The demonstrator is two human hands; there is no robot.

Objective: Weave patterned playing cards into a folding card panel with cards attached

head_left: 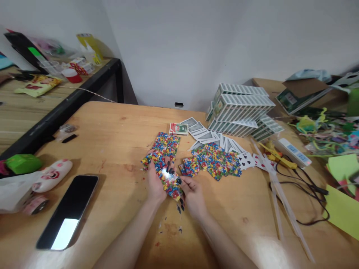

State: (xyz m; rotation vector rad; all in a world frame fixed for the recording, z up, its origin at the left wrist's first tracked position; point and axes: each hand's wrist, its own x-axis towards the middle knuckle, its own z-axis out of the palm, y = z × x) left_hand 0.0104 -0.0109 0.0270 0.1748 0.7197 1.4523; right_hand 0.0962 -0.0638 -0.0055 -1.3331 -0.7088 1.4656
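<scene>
**Patterned card between two hands at a wooden table**

Directions are read from the held card. The patterned card is raised above the near middle of the table, glare whitening part of it; whether it is one card or several cannot be told. The left hand curls around it from 9 o'clock, thumb and fingers closed on it. The right hand meets its 3 o'clock edge, thumb and fingers narrowed in a pinch there.

Just beyond, at 12 o'clock, lies a group of matching cards, with a red-and-green card box farther out. A broader matching spread lies at 2 o'clock; grey-backed cards fan out at 1 o'clock. Striped cartons are stacked between 1 and 2 o'clock. A phone rests between 8 and 9 o'clock.
</scene>
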